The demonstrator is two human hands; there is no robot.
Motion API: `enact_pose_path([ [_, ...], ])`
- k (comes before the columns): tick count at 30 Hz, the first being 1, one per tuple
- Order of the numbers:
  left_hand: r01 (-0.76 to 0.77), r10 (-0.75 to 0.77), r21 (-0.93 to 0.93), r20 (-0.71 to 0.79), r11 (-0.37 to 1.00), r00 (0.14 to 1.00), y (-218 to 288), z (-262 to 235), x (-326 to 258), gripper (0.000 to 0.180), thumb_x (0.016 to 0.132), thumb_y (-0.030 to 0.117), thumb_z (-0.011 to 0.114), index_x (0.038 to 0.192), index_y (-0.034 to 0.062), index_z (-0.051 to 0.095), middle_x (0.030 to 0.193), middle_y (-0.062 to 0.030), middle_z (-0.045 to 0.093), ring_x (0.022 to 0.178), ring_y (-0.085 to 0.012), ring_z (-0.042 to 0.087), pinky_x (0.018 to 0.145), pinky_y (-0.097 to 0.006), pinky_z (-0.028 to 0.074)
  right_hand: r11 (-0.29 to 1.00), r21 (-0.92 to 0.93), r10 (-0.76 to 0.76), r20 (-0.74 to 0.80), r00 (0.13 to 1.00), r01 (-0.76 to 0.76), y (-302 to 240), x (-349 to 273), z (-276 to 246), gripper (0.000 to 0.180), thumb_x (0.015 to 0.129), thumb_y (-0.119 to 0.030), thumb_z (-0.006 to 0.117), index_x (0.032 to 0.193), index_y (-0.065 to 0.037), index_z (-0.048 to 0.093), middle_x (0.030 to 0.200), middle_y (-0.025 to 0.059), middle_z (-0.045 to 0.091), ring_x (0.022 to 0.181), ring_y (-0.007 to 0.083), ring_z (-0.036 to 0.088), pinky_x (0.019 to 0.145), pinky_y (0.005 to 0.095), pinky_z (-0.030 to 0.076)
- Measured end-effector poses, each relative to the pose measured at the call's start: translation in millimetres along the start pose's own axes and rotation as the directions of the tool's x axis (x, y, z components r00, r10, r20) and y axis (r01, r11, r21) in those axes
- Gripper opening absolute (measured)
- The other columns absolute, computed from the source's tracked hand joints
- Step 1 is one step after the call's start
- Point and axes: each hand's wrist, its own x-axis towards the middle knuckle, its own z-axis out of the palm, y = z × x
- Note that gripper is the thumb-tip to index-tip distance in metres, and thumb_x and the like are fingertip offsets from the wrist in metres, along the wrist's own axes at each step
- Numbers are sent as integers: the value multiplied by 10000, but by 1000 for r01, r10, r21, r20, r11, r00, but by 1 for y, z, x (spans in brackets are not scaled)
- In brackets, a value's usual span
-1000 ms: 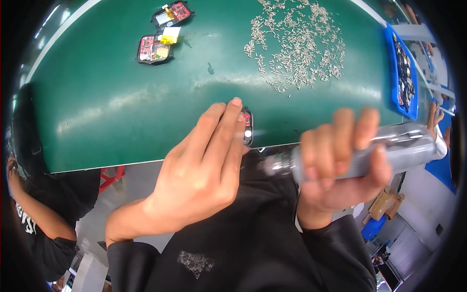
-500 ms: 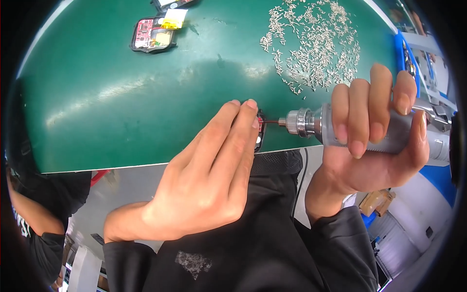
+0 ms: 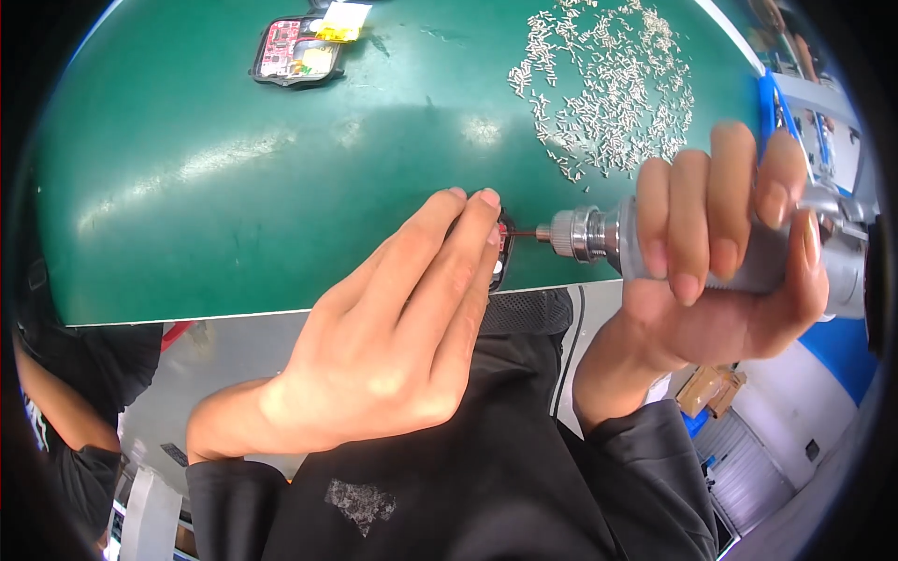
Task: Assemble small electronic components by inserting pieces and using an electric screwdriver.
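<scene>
Left hand (image 3: 393,346) flat on device (image 3: 502,251) — right hand (image 3: 720,271) grips screwdriver (image 3: 599,234).

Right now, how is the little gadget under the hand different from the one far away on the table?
The near gadget lies at the table's front edge; the far gadget lies near the back. The near one is mostly covered by the left hand, while the far one lies bare and untouched. The driver in the right hand points its bit at the near one only. Both show red parts in a dark frame.
</scene>
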Motion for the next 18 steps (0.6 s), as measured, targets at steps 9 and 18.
enact_pose_path([
  [9, -36, 36, 46, 1, 998, 999, 0, 1, 2, 351, 646, -64, 646, 976, -166, 580, 1078, -243, 595, 940, -369, 601, 714, -392, 564, 997, 47, 54, 261, 964, -69, 1, 18, 7, 186, 909, -260, 430, 818, -100, 404, 669, 23, 419, 464, 99, 405, 534, 278, 396],
  [18, -27, 20, 86, 86, 996, 996, 2, -17, 3, 299, 668, -15, 626, 937, -147, 625, 1077, -223, 599, 1020, -311, 577, 825, -340, 529, 993, -106, -18, 356, 934, 60, 4, 12, 10, 203, 882, -249, 507, 888, -52, 460, 628, 27, 425, 414, 92, 357, 430, 255, 349],
])
